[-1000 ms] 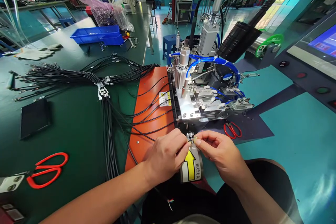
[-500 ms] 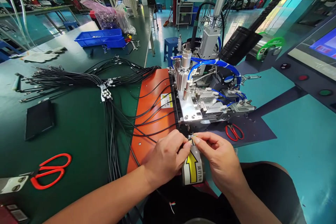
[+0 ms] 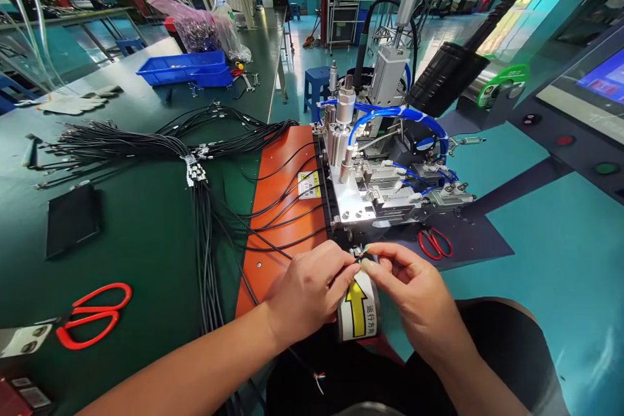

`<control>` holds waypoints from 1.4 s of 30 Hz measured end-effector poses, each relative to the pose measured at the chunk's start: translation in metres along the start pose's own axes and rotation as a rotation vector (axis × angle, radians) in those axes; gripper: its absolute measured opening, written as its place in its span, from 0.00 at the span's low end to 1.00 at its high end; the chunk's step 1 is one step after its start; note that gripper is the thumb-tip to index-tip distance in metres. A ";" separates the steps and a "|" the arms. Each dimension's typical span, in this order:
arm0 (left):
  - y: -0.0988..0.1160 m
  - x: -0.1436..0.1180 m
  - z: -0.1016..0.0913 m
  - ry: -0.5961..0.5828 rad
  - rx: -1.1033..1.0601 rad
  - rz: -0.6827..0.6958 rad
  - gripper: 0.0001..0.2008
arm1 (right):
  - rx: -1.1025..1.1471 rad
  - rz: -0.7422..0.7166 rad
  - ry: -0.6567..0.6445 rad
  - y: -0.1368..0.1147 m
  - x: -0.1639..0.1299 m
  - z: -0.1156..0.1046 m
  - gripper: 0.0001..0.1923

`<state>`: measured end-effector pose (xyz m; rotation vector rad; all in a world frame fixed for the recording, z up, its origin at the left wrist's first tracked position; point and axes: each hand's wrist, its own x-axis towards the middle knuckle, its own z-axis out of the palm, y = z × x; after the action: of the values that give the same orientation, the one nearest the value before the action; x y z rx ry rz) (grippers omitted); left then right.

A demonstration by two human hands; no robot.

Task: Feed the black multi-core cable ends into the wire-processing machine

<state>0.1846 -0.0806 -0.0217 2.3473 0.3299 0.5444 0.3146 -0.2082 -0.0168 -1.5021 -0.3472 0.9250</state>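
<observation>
Both hands are sitting a touch nearer the machine than half a second ago, fingertips still meeting at the same spot; nothing else on the bench is shifting.

Scanning left to right: red scissors (image 3: 92, 315) are lying on the green mat (image 3: 136, 234), a flat black pad (image 3: 72, 219) beyond them, and a bundle of black cables (image 3: 146, 143) is fanning across the mat onto the orange plate (image 3: 277, 208). A blue tray (image 3: 182, 68) is sitting far back on the bench. The pneumatic fixture (image 3: 380, 175) with blue hoses is standing at centre, a second pair of red scissors (image 3: 435, 242) just right of it, on the teal surface (image 3: 536, 240).

My left hand (image 3: 307, 289) is pinching a cable end (image 3: 361, 252) between thumb and forefinger; my right hand (image 3: 414, 296) is gripping the same end from the other side. It is lying between my fingertips, just in front of the fixture's base and above the yellow arrow label (image 3: 358, 309). Detail of the tip is too small to tell.
</observation>
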 end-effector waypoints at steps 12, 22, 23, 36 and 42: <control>0.001 0.002 0.000 -0.033 0.042 0.048 0.11 | -0.166 0.059 -0.160 -0.021 0.017 -0.013 0.21; 0.003 0.003 -0.003 -0.008 -0.009 0.002 0.09 | -0.195 0.068 -0.212 -0.020 0.022 -0.016 0.21; 0.004 0.004 -0.005 -0.001 -0.035 -0.015 0.07 | -0.190 0.072 -0.209 -0.019 0.021 -0.017 0.21; 0.000 0.008 -0.011 0.043 -0.099 -0.096 0.08 | -0.207 -0.022 -0.127 0.003 0.026 -0.012 0.19; -0.005 0.010 -0.008 0.054 -0.072 -0.077 0.08 | -0.270 -0.070 -0.098 0.016 0.034 -0.011 0.20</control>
<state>0.1889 -0.0687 -0.0172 2.2442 0.4167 0.5745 0.3393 -0.1947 -0.0446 -1.6813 -0.6120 0.9250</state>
